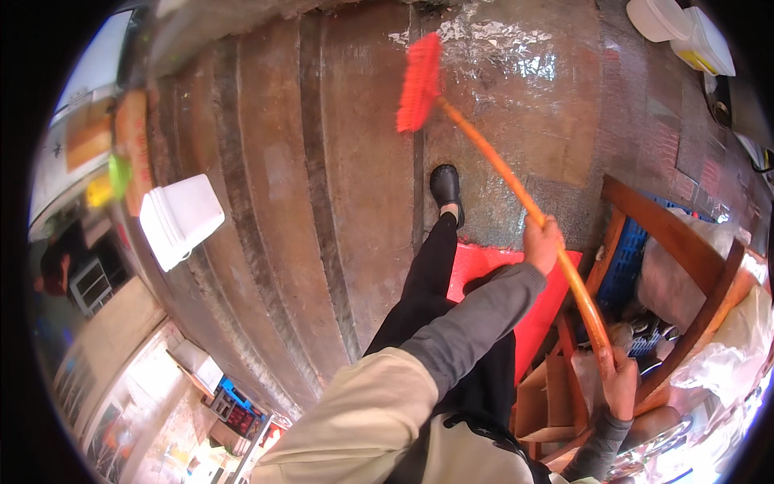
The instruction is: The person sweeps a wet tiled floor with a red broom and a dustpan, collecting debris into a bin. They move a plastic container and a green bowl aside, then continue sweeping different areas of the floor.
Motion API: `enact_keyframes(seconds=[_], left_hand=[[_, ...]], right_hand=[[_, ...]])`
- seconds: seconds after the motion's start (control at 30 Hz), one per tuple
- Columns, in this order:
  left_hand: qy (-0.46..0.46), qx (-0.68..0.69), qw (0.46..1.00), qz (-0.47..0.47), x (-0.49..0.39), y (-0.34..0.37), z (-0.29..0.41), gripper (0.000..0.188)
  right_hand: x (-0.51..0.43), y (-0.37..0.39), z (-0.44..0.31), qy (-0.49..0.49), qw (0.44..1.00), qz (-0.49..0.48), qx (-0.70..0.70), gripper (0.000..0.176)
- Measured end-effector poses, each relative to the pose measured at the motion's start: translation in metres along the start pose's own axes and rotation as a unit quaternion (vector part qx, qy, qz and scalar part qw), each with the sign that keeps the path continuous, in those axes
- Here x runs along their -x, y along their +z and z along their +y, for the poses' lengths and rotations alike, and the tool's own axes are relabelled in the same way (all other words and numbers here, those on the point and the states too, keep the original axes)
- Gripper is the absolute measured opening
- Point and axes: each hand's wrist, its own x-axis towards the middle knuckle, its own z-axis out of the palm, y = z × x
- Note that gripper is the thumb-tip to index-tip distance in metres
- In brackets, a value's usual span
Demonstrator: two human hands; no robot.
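Observation:
A long orange handle (493,157) slants across the view, ending in a red brush head with bristles (420,83), blurred, by a wet patch on the brown floor (363,151). My left hand (543,243) is closed round the middle of the handle. Near the handle's lower right end, my right hand (618,380) grips it too. Whether the bristles touch the floor, I cannot tell. My foot in a black clog (445,186) stands below the brush head, in front of a red mat (474,263).
A white lidded bucket (187,215) stands at left. Wooden furniture (665,233), a blue crate (629,257), plastic bags and a cardboard box (544,393) crowd the right side. White containers (659,18) sit at upper right. Dark strips cross the floor. Another person (60,260) is at far left.

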Motion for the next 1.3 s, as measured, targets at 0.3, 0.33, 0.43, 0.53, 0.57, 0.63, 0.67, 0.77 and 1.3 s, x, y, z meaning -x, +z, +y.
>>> enact_keyframes(seconds=[0.3,0.33,0.43,0.53,0.57,0.63,0.67,0.77,1.3], left_hand=[[-0.075,-0.077,0.987,0.119,0.011,-0.094,-0.029,0.012],[-0.046,-0.147,0.986,0.057,0.002,-0.079,-0.038,0.015],[0.012,-0.221,0.974,-0.043,-0.005,-0.037,-0.064,0.016],[-0.076,-0.312,0.944,-0.08,0.035,-0.061,-0.085,0.02],[-0.083,-0.323,0.938,-0.091,0.05,-0.082,-0.094,0.022],[-0.095,-0.487,0.866,-0.058,0.072,-0.13,-0.109,0.03],[-0.151,-0.485,0.857,-0.084,0.061,-0.15,-0.111,0.034],[-0.223,-0.501,0.825,-0.135,-0.033,-0.142,-0.092,0.026],[-0.067,-0.467,0.881,-0.024,-0.099,-0.135,0.063,0.016]], right_hand=[[0.007,0.05,0.033,-0.023,0.996,0.008,0.086,0.026],[0.015,0.057,0.046,-0.004,0.999,0.027,0.039,0.027],[0.053,0.098,0.085,0.109,0.969,0.002,-0.223,0.034],[0.102,0.147,0.106,0.154,0.958,-0.003,-0.243,0.03],[0.123,0.16,0.104,0.212,0.942,-0.009,-0.26,0.029],[0.147,0.179,0.086,0.376,0.893,-0.113,-0.217,0.033],[0.148,0.185,0.071,0.379,0.886,-0.122,-0.238,0.035],[0.069,0.209,0.01,0.244,0.951,-0.068,-0.179,0.043],[-0.012,0.202,-0.092,0.264,0.833,-0.161,-0.459,0.03]])
